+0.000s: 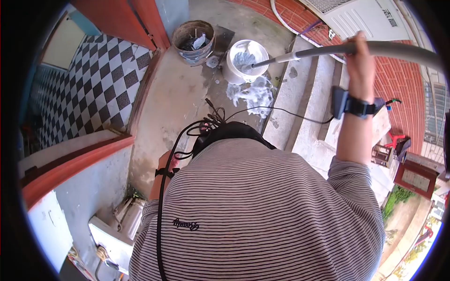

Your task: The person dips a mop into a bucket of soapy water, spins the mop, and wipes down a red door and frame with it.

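Observation:
My right hand (360, 65) is wrapped round the grey handle (323, 50) of a long pole, high at the right. The pole slants down to the left, and its lower end is inside a white bucket (229, 72) with grey-white, wet-looking contents. White suds (255, 96) lie on the concrete just below the bucket. My left hand (165, 161) is low beside my body at the left, with a dark band at the wrist; its fingers are mostly hidden by my body and the black cable (161, 225).
A worn bucket (199, 57) with rubbish stands left of the white one. Concrete steps (293, 93) run down the right side, beside a red brick wall (401, 89). At the left, a red-framed doorway (145, 89) opens onto a checkered floor (93, 79). A white sink (110, 239) is at lower left.

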### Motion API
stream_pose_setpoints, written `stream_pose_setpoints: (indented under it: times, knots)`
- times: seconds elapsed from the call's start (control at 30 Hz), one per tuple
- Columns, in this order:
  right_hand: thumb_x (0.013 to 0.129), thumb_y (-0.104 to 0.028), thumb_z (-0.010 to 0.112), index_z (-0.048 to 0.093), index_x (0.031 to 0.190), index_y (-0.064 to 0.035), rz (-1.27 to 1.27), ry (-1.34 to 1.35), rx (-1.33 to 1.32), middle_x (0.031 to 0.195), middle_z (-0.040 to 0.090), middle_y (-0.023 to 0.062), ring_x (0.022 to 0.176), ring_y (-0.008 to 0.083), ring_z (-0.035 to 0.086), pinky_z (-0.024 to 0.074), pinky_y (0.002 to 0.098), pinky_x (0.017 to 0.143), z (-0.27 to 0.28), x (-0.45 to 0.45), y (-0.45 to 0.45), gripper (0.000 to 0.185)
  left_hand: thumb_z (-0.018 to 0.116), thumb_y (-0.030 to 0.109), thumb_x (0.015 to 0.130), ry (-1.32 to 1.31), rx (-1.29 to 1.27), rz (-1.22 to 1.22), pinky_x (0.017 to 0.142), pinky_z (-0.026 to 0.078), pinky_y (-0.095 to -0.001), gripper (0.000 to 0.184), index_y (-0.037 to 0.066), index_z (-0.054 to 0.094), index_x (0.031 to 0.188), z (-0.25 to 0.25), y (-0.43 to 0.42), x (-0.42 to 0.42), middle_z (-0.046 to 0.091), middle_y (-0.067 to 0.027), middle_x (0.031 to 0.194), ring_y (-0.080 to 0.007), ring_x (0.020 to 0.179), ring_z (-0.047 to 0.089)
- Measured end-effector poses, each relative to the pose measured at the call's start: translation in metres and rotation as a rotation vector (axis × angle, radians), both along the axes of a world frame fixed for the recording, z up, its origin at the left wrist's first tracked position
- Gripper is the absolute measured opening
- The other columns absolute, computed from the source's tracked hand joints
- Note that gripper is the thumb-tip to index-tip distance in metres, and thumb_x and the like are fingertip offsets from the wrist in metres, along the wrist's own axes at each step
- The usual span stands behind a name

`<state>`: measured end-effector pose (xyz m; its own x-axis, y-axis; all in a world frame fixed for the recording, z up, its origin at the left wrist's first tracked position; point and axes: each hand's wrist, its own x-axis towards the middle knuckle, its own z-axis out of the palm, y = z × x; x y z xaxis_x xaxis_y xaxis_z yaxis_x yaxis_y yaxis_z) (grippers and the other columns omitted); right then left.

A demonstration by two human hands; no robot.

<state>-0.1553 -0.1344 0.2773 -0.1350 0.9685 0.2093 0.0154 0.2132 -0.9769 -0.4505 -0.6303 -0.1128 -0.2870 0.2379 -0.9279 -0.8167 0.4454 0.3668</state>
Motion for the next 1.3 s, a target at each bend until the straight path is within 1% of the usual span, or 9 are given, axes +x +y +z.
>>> stream_pose_setpoints:
  times: [0.03,0.07,0.17,0.3,0.4,0.73,0.93,1.13,1.3]
  knots:
    - [0.084,-0.022,0.063,0.056,0.088,-0.0021,-0.01,0.053,-0.035,0.082,0.054,0.0069,0.073,0.0159,0.049,0.04,0.0298,0.066,-0.023,0.006,-0.002,0.022,0.057,0.018,0.083,-0.009,-0.045,-0.059,0.04,0.043,-0.0247,0.016,0.003,0.058,0.078,0.001,0.006,-0.007,0.056,-0.0064,0.06,-0.0158,0.047,0.053]
    - [0.084,-0.02,0.063,0.057,0.089,-0.0009,-0.03,0.134,-0.061,0.082,0.056,0.0064,0.073,0.0149,0.051,0.0406,0.0292,0.067,-0.038,0.01,-0.011,0.021,0.055,0.018,0.085,-0.151,0.057,0.048,0.039,0.043,-0.0249,0.02,-0.001,0.058,0.09,-0.055,-0.007,-0.028,0.059,-0.009,0.067,-0.0175,0.048,0.055]
    - [0.083,-0.014,0.063,0.057,0.093,0.002,-0.141,0.226,-0.12,0.085,0.059,0.0076,0.081,0.016,0.055,0.0438,0.031,0.078,-0.036,0.028,-0.057,0.019,0.052,0.018,0.087,0.059,0.185,-0.025,0.058,0.051,-0.0269,0.033,0.001,0.049,0.115,-0.031,0.033,-0.053,0.058,-0.0154,0.098,-0.0212,0.079,0.061]
    - [0.086,-0.011,0.058,0.055,0.091,0.0048,-0.143,0.281,0.015,0.088,0.06,0.0137,0.089,0.0244,0.058,0.0461,0.0408,0.088,-0.005,0.073,-0.111,0.016,0.054,0.02,0.087,0.107,0.217,-0.267,0.072,0.05,-0.0296,0.033,0.004,0.049,0.115,0.027,0.126,-0.077,0.056,-0.0142,0.104,-0.0214,0.09,0.058]
    - [0.088,-0.011,0.054,0.052,0.084,0.0004,-0.159,0.345,0.163,0.08,0.053,0.0092,0.085,0.0244,0.056,0.0438,0.0452,0.09,0.005,0.107,-0.143,0.012,0.055,0.022,0.087,0.078,0.307,-0.325,0.077,0.049,-0.0323,0.033,0.004,0.048,0.114,0.058,0.201,-0.075,0.057,-0.0124,0.104,-0.0212,0.091,0.058]
    - [0.082,-0.054,0.053,0.037,0.072,-0.0117,-0.237,0.215,0.311,0.063,0.036,-0.0001,0.062,0.0153,0.04,0.0415,0.0378,0.074,0.049,0.155,-0.238,0.046,0.059,0.019,0.084,-0.279,0.39,-0.486,0.084,0.048,-0.0416,0.031,0.004,0.044,0.108,0.062,0.366,0.077,0.054,-0.0161,0.099,-0.0285,0.092,0.056]
    - [0.07,-0.066,0.058,0.039,0.073,-0.0153,-0.276,0.315,0.347,0.062,0.04,-0.0041,0.06,0.0124,0.041,0.0413,0.0365,0.075,0.088,0.215,-0.278,0.054,0.059,0.027,0.084,-0.492,0.246,-0.433,0.087,0.045,-0.0515,0.068,-0.001,0.018,0.129,0.004,0.4,0.171,0.043,-0.0266,0.11,-0.0389,0.102,0.05]
    - [0.069,-0.061,0.065,0.038,0.07,-0.0168,-0.398,0.298,0.291,0.057,0.039,-0.0054,0.058,0.0102,0.04,0.0375,0.0347,0.078,0.098,0.223,-0.303,0.052,0.056,0.038,0.086,-0.575,0.17,-0.251,0.085,0.045,-0.0559,0.075,-0.006,0.012,0.128,-0.026,0.418,0.225,0.036,-0.0305,0.116,-0.0442,0.102,0.048]
    - [0.062,-0.03,0.079,0.036,0.065,-0.0144,-0.504,0.533,0.262,0.052,0.034,-0.0045,0.057,0.0106,0.036,0.0309,0.03,0.072,0.122,0.207,-0.322,0.046,0.055,0.046,0.084,-0.591,0.128,-0.223,0.084,0.046,-0.0555,0.079,-0.008,0.014,0.126,-0.055,0.457,0.219,0.037,-0.0294,0.113,-0.0441,0.101,0.049]
